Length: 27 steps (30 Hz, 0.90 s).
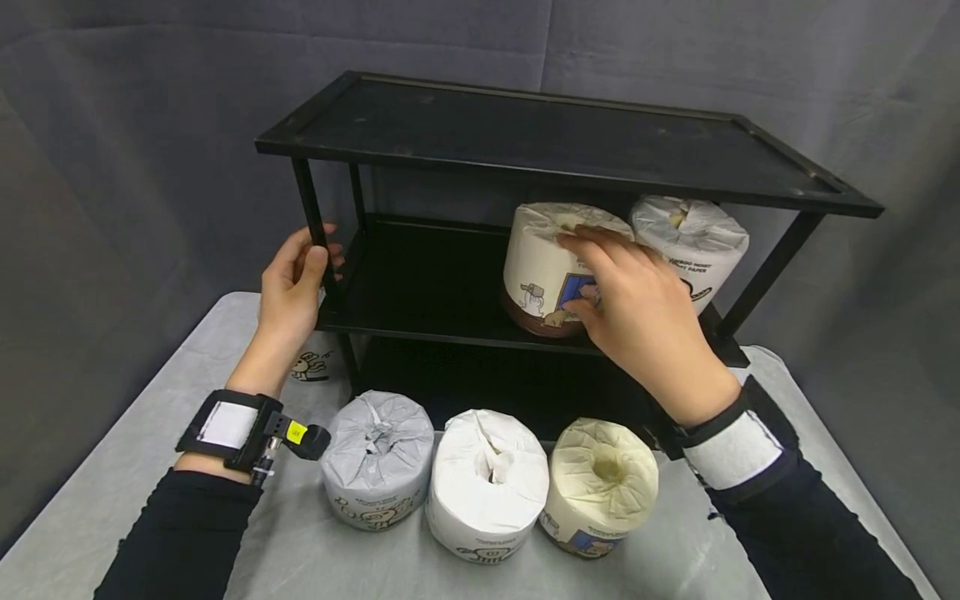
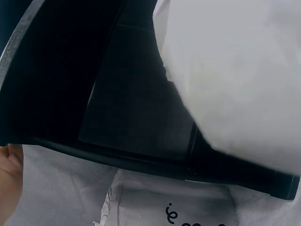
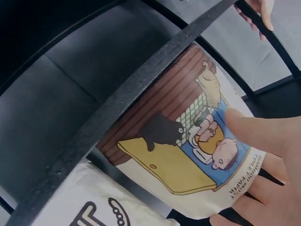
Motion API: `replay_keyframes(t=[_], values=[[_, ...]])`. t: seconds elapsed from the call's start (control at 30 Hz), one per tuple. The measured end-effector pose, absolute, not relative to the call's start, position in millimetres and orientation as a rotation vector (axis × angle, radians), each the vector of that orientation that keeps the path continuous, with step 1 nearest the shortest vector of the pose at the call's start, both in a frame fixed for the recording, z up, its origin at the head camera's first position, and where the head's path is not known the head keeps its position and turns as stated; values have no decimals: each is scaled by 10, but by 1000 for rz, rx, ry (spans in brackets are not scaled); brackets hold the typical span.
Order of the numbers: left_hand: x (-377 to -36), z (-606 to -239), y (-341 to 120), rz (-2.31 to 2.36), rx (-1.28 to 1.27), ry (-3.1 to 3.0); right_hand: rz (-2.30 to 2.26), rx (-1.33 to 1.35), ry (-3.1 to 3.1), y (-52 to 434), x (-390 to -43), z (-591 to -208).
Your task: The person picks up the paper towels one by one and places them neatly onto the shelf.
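Observation:
On the middle level of a black rack (image 1: pixel 570 137), my right hand (image 1: pixel 645 304) holds a cream toilet paper roll (image 1: pixel 536 258), fingers over its top and thumb on its printed front. The right wrist view shows the thumb (image 3: pixel 249 125) against the roll's cartoon wrapper (image 3: pixel 164 141). Beside it, partly behind my hand, leans a white-wrapped toilet paper roll (image 1: pixel 693 237). My left hand (image 1: pixel 292 283) grips the rack's left front post (image 1: pixel 309 196), its thumb on the near side and fingertips beyond. In the left wrist view only part of that hand (image 2: pixel 11 181) shows.
On the pale table cover (image 1: pixel 247 533) before the rack stand a grey-wrapped roll (image 1: pixel 375 467), a white roll (image 1: pixel 487 492) and a yellowish roll (image 1: pixel 611 475). The rack's top board (image 1: pixel 480 121) overhangs the middle level. Dark grey cloth (image 1: pixel 450 42) hangs behind.

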<state>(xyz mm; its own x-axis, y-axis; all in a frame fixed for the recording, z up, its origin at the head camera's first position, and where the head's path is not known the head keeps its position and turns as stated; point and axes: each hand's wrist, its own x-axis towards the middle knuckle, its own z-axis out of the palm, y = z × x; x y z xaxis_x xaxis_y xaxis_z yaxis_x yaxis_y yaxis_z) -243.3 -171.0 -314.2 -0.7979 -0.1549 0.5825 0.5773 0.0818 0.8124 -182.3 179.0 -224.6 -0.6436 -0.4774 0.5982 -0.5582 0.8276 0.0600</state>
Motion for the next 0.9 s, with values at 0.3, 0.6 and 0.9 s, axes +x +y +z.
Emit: replay_keyframes(t=[0.3,0.6,0.9], values=[[-2428,-3158,-1711,-1778,-415,-1819,140,774,-2395,1731,-1867,-2233],[-2434,-3173,-1737,-1826,-435,-1761,132,769,-2373,1659,-1981,-2249],[-2436,-3178,-1761,-1810,-431,-1759,155,735,-2383,1612,-2091,-2287]])
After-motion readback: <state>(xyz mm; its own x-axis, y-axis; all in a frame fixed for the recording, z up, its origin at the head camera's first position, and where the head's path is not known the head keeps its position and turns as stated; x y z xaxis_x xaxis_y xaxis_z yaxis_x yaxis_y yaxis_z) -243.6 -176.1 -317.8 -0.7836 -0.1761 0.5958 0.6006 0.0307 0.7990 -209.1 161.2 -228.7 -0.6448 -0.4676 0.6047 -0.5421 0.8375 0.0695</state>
